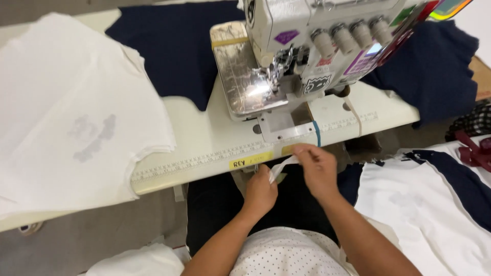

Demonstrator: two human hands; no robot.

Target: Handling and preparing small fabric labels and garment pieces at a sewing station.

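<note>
Just below the table's front edge, my left hand (261, 191) and my right hand (318, 168) pinch a narrow white fabric strip (282, 167) between them. The left hand grips its lower end, the right hand its upper end. Both hands hover over my lap, in front of the white sewing machine (307, 46) with its shiny metal bed plate (240, 76). A tape from the machine (356, 118) hangs over the table edge to the right of my right hand.
A stack of white shirts (71, 112) covers the table's left side. Dark navy fabric (174, 46) lies behind it and also at the right (434, 71). White and navy garments (429, 199) lie at my right. A ruler strip (204, 158) runs along the table's front edge.
</note>
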